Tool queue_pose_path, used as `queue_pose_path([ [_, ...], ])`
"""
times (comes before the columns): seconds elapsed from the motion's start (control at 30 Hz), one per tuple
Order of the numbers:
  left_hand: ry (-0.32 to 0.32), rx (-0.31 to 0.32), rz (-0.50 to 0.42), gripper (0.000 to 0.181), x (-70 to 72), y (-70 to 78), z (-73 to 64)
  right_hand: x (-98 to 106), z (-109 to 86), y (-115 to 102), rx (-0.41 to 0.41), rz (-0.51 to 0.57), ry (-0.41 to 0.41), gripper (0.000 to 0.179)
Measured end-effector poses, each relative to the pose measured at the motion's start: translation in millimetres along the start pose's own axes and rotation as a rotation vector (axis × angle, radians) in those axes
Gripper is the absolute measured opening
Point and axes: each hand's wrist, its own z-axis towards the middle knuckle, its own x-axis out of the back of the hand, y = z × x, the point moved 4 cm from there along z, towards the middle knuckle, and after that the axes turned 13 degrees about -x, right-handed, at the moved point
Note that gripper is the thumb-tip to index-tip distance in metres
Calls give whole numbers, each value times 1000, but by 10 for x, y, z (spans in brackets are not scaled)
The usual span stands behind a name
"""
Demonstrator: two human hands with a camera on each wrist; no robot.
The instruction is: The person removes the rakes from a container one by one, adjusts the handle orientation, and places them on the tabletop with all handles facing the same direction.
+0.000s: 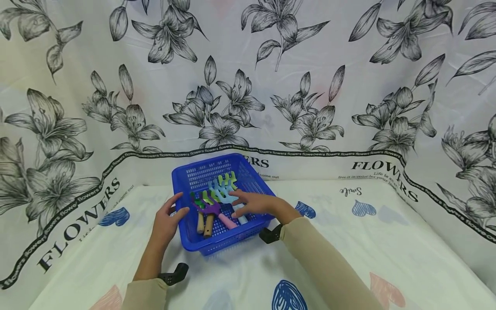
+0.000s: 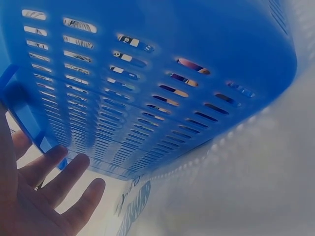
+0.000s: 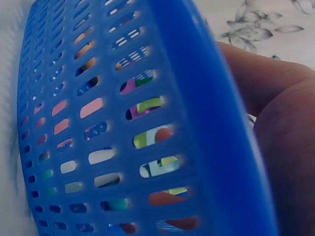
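A blue plastic basket [image 1: 222, 237] with slotted walls holds several small garden hand rakes. A purple rake with a pink handle [image 1: 226, 221] lies over others. Beside it is a light blue rake [image 1: 221, 192] with a pale handle, and yellow-green rake heads [image 1: 227, 178] show behind. Two tan handles [image 1: 208, 226] point toward the near left. My left hand [image 1: 165, 221] is at the left rim, its fingers spread outside the wall in the left wrist view. My right hand [image 1: 255, 204] reaches over the right rim above the light blue rake, thumb and fingers apart; contact is unclear.
The basket stands on a white cloth [image 1: 329, 258] printed with hearts. Behind it hangs a white curtain [image 1: 267, 86] with black flower drawings. A black wrist device [image 1: 174, 274] sits on the left wrist, another [image 1: 271, 234] on the right.
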Motion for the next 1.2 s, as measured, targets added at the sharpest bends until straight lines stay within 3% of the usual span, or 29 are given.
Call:
queue_pose_path([
  [0.27,-4,13,3,60,1,21,-2,-54,31,11,-43,-33,-92,68],
  [0.4,-1,7,4,60,-1,29,0,-56,29,-2,-64,-91,-107,65],
  [0.53,-1,2,1,61,-5,26,-7,-56,17,-12,-67,-72,-99,63],
  [0.93,-4,-24,-4,60,4,6,-3,34,10,-8,77,5,122,56],
  [1.2,-6,-33,-2,60,3,7,-4,86,-17,8,139,44,191,59],
])
